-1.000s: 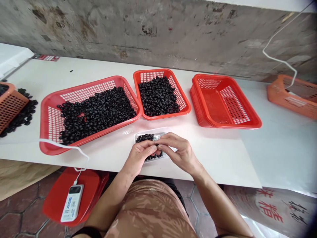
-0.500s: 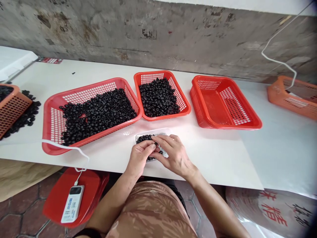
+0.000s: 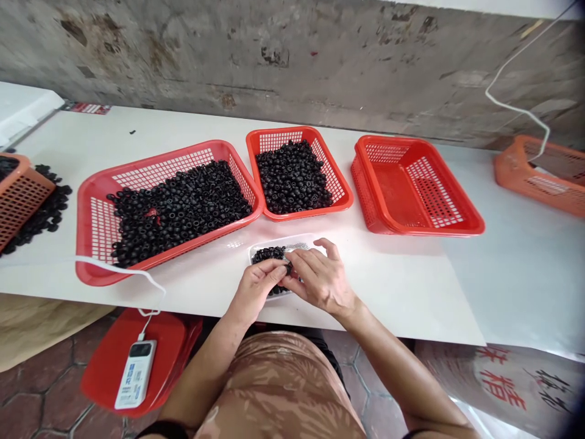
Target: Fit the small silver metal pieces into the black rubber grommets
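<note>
Left hand (image 3: 256, 291) and right hand (image 3: 321, 281) curled together over black beads (image 3: 269, 254) in a clear tray (image 3: 302, 239) near the front of the bench (image 3: 402, 286), can't tell if they're gripping any.

A stained, patchy concrete wall (image 3: 292, 61) runs behind a long white table (image 3: 402, 305) — and below the table's edge lie reddish-brown hexagonal floor tiles (image 3: 41, 396), with a white bag (image 3: 503, 384) printed in red characters at lower right.
</note>
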A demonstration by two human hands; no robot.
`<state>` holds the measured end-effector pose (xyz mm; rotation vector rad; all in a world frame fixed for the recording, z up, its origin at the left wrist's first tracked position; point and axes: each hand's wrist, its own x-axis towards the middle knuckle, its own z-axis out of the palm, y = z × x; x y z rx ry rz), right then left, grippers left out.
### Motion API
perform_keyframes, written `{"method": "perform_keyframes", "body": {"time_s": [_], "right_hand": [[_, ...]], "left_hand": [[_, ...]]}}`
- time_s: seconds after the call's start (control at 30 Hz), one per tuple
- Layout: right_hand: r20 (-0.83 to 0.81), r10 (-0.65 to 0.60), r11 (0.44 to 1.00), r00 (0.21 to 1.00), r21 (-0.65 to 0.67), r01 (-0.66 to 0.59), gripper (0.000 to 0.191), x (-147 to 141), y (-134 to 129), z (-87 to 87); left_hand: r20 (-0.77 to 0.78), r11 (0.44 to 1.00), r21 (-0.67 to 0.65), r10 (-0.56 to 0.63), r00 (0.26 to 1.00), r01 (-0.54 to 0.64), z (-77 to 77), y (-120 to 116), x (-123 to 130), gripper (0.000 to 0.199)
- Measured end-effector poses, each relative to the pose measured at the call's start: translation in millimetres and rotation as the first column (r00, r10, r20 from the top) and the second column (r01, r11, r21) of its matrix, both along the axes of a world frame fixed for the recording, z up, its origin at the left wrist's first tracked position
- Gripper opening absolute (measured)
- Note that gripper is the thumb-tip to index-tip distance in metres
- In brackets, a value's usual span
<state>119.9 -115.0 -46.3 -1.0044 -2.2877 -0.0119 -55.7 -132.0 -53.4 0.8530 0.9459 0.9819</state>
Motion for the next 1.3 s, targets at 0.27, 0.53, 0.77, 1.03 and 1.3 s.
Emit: {"method": "perform_keyframes", "body": {"time_s": [0.27, 0.53, 0.77, 1.03, 1.3], "right_hand": [[0.008, 0.052, 0.999, 0.999, 0.015, -0.052, 0.026, 3.1, -1.4, -10.8], [0.039, 0.131, 0.968, 0.991, 0.212, -0.136, 0.023, 2.8, 5.8, -5.2], [-0.064, 0.180, 0.965, 0.982, 0.203, -0.164, 0.021, 4.5, 13.5, -3.8], [-0.208, 0.183, 0.980, 0.961, 0.109, -0.163, 0.023, 1.4, 7.6, -7.7], [-0.044, 0.149, 0.972, 0.988, 0.188, -0.139, 0.027, 7.0, 4.7, 2.9]], "left_hand": [[-0.010, 0.991, 0.026, 0.134, 0.991, -0.133, -3.5, -5.9, 12.5, 0.030], [0.006, 0.992, 0.052, 0.117, 0.993, -0.117, 4.3, -6.6, 11.9, 0.027], [0.030, 1.000, 0.019, 0.022, 0.999, -0.022, 2.0, -4.0, 9.1, 0.035], [0.295, 0.961, -0.198, -0.132, 0.947, 0.195, 5.5, 3.7, 1.5, 0.035], [0.159, 0.989, -0.123, -0.063, 0.985, 0.083, 7.7, 2.7, 5.5, 0.034]]}}
